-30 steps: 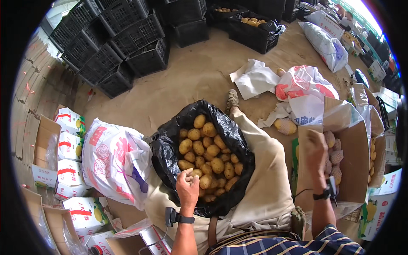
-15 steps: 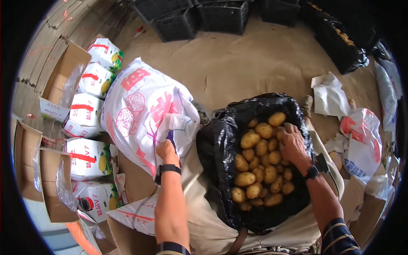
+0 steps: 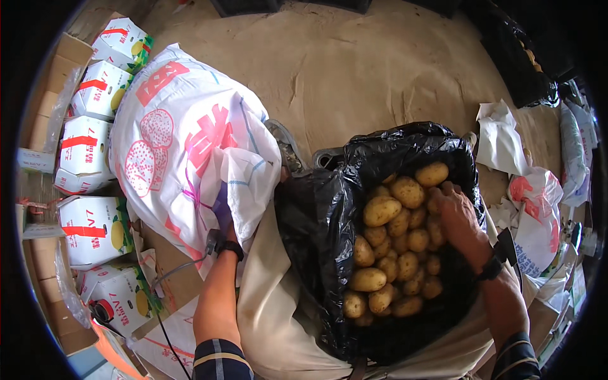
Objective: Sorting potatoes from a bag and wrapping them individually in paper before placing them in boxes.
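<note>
Potatoes (image 3: 400, 247) are held in a black liner (image 3: 329, 253), touched by the right hand (image 3: 460, 215); the left hand (image 3: 228, 233) is mostly hidden by a white sack (image 3: 183, 120). Whether either is clamped cannot be told. Beyond, black crates (image 3: 246, 6) are seen.

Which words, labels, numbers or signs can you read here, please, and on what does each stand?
I won't copy print out, but it stands on:
Sack: large red characters, creased.
White boxes: red characters, the larger ones legible; the smallest print too small to read.
Crumpled bag: red and blue print, too distorted to read.
</note>
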`<action>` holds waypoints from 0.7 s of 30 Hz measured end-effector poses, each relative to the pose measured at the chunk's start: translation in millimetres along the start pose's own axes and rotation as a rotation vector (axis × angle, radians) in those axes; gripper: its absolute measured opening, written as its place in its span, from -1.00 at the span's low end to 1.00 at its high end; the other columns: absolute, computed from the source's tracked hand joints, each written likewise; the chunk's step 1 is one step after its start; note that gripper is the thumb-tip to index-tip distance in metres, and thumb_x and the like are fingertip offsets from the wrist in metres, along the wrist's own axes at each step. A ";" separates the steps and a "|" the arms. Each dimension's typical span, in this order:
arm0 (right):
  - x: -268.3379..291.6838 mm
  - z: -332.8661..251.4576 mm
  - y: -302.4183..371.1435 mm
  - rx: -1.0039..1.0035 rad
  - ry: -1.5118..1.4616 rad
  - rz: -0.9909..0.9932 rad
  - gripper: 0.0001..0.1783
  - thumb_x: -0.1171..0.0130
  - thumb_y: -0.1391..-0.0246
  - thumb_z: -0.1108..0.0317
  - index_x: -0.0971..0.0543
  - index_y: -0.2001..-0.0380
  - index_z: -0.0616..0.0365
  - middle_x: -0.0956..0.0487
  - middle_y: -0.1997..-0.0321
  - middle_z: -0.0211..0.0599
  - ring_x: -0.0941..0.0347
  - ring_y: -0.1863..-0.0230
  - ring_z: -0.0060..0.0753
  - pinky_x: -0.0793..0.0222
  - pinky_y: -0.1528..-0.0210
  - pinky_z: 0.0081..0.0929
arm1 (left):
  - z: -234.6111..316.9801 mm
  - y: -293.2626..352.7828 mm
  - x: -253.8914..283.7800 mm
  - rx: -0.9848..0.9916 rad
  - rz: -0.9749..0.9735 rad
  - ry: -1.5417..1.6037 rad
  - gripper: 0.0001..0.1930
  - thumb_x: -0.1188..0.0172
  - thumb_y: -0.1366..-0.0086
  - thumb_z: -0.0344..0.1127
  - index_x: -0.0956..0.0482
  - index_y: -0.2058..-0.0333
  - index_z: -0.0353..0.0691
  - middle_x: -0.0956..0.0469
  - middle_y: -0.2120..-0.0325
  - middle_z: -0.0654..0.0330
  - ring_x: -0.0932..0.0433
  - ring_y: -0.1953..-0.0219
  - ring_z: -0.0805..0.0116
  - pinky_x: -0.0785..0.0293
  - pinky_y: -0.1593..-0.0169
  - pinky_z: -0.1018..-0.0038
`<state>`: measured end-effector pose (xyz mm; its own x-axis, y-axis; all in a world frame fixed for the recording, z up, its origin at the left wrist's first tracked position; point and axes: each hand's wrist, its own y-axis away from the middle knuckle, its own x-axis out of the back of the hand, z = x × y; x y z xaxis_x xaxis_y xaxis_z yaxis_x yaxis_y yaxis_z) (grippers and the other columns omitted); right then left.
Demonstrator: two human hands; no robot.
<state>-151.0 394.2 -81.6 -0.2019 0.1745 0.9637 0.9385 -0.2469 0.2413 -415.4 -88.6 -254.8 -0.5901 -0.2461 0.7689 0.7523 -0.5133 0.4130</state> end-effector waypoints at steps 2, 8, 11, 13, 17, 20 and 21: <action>5.7 -1.2 -2.5 0.004 0.034 -0.049 -0.48 -0.35 0.20 0.60 -0.54 0.05 0.18 -0.54 0.03 -0.03 -0.53 -0.03 0.13 -0.50 -0.03 -0.06 | 3.7 3.1 7.7 0.046 0.001 -0.061 -0.61 -0.23 -0.33 -0.10 -0.69 -0.04 -0.17 -0.67 0.07 -0.22 -0.63 -0.05 -0.24 -0.55 -0.11 0.07; 50.5 -26.9 32.6 0.003 -0.181 0.119 -0.46 -0.45 0.06 0.40 -0.55 -0.04 0.19 -0.57 0.05 -0.01 -0.54 -0.05 0.11 -0.47 -0.05 0.01 | 31.6 22.9 52.3 0.310 0.129 -0.158 -0.72 -0.27 -0.23 -0.22 -0.76 0.16 -0.21 -0.70 0.18 -0.22 -0.66 0.02 -0.25 -0.58 -0.04 0.06; 69.7 -44.2 68.2 -0.225 -0.454 0.125 -0.31 -0.51 0.03 0.06 -0.56 -0.09 0.24 -0.61 0.01 0.06 -0.57 -0.07 0.10 -0.47 -0.11 -0.06 | 53.5 38.1 79.9 0.191 0.320 -0.065 -0.74 -0.25 -0.06 -0.46 -0.74 0.23 -0.30 -0.72 0.24 -0.20 -0.69 0.08 -0.20 -0.59 -0.04 0.12; 77.7 -55.6 93.8 -0.328 -0.631 0.190 -0.18 -0.51 0.05 -0.18 -0.59 -0.06 0.31 -0.67 0.08 0.10 -0.62 0.02 0.09 -0.50 -0.10 -0.12 | 71.0 43.7 103.0 0.180 0.389 -0.055 -0.73 -0.25 -0.05 -0.47 -0.74 0.23 -0.32 -0.72 0.24 -0.20 -0.70 0.10 -0.18 -0.59 -0.04 0.13; 96.5 -70.6 156.8 -0.212 -1.141 0.105 -0.30 -0.53 0.07 -0.09 -0.65 0.15 0.39 -0.65 0.26 -0.13 -0.58 0.20 -0.33 -0.52 0.06 -0.32 | 115.1 53.5 157.3 0.120 0.436 0.063 -0.69 -0.33 -0.04 -0.45 -0.74 0.18 -0.37 -0.74 0.31 -0.04 -0.74 0.25 0.13 -0.63 0.11 0.29; 104.8 -86.7 196.2 -0.207 -1.357 0.063 -0.29 -0.55 0.06 0.02 -0.65 -0.01 0.38 -0.68 0.10 -0.20 -0.59 0.04 -0.35 -0.51 -0.08 -0.38 | 168.4 70.7 178.0 0.083 0.364 0.427 -0.59 -0.40 -0.12 -0.48 -0.67 0.01 -0.47 -0.71 0.28 0.07 -0.70 0.28 0.33 -0.62 0.20 0.42; 108.6 -89.6 208.6 -0.106 -1.414 0.094 -0.29 -0.54 0.04 0.05 -0.63 -0.06 0.37 -0.67 0.05 -0.19 -0.59 0.00 -0.34 -0.50 -0.12 -0.37 | 188.0 79.1 178.4 0.060 0.337 0.589 -0.59 -0.38 -0.17 -0.50 -0.65 -0.02 -0.47 -0.71 0.26 0.08 -0.70 0.28 0.33 -0.63 0.19 0.43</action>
<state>-2.2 276.3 83.6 0.3645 0.9288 0.0674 0.8945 -0.3694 0.2520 -406.0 -18.5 6.8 -0.3694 -0.8000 0.4729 0.9277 -0.2882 0.2372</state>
